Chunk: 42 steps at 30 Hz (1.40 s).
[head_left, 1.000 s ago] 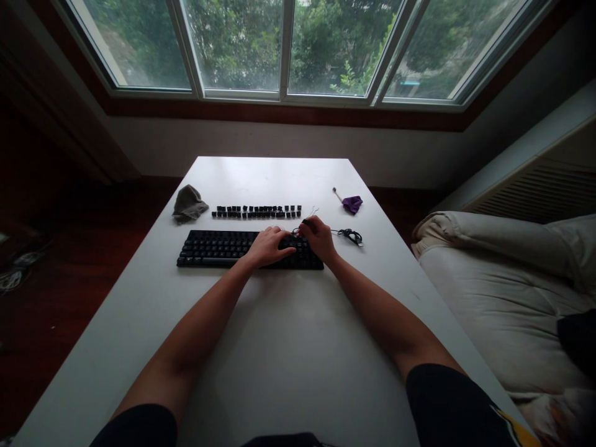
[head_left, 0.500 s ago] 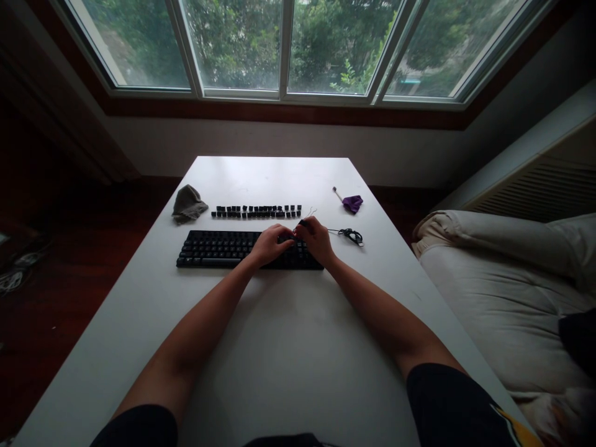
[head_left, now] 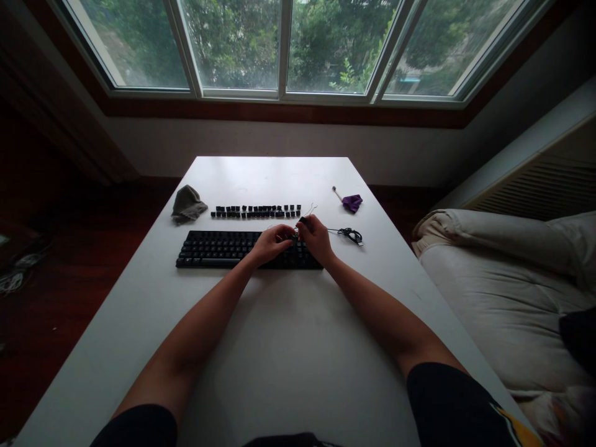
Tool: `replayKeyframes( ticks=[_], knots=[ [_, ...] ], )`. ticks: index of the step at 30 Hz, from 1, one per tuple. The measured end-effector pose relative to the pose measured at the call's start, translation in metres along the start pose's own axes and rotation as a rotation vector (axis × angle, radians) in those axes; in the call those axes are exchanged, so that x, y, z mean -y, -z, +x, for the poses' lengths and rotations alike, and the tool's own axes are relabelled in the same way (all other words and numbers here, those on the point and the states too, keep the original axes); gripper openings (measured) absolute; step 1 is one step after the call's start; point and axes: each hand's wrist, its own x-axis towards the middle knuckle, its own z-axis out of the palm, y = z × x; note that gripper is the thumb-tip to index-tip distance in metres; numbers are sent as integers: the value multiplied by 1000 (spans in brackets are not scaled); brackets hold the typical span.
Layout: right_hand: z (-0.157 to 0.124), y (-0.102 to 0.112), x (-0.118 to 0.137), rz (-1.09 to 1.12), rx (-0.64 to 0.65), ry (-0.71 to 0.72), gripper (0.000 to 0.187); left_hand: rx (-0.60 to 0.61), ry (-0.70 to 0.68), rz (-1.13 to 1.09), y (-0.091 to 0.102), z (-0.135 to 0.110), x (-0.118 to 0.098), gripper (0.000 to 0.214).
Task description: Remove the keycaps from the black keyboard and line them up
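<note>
Lifts left hand (head_left: 271,242) off keyboard (head_left: 218,248) toward one o'clock, meets right hand (head_left: 319,239), clamps fingertips of both, seemingly, on a wire puller (head_left: 303,221).

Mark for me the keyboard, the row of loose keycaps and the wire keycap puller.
keyboard (head_left: 216,248): head view, keys of its left half.
row of loose keycaps (head_left: 255,212): head view, middle of the row.
wire keycap puller (head_left: 304,220): head view, dark handle above the right hand (head_left: 319,239).
</note>
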Motion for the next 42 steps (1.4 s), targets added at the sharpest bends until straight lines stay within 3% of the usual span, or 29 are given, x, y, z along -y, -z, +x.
replayKeyframes(
  ticks=[4, 15, 23, 28, 33, 42],
  knots=[
    [2, -1, -2, 50, -7, -33, 33, -64, -22, 49, -3, -2, -2, 38],
    [2, -2, -3, 28, -3, -80, 35, -22, -127, 288, -1, -4, -6, 28],
    [3, -3, -6, 22, 2, -103, 38, -70, -214, 369, -3, -4, -3, 25],
    [7, -2, -12, 62, 65, -126, 38, -103, -237, 285, -3, -3, 0, 19],
    [9, 0, -13, 103, 137, -139, 40, -64, -153, 152, -1, -2, 4, 19],
    [10, -1, -20, -73, 102, -104, 33, -107, -216, 305, -7, -4, -6, 19]
  ],
)
